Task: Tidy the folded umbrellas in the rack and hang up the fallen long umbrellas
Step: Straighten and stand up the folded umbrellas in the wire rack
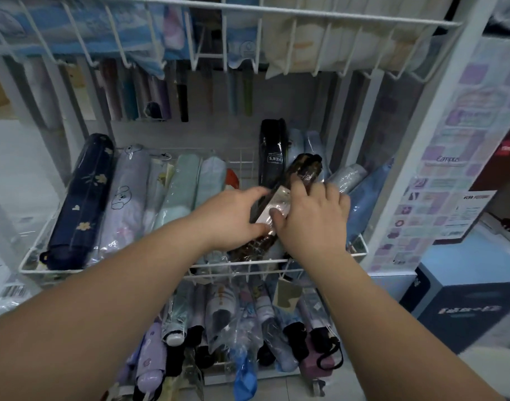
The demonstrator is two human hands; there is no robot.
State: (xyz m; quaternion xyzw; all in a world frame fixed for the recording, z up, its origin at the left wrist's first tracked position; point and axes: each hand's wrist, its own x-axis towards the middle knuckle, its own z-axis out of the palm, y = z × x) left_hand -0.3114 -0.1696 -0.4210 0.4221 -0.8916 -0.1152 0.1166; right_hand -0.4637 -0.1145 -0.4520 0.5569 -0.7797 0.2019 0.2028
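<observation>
left hand and right hand both grip brown umbrella, frame centre. it lies tilted over basket.

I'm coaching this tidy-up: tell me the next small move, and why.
Probably swing the brown umbrella straight and lay it in the gap beside the black umbrella. The left hand and right hand hold it, slanted across the basket, while the others lie parallel.
</observation>
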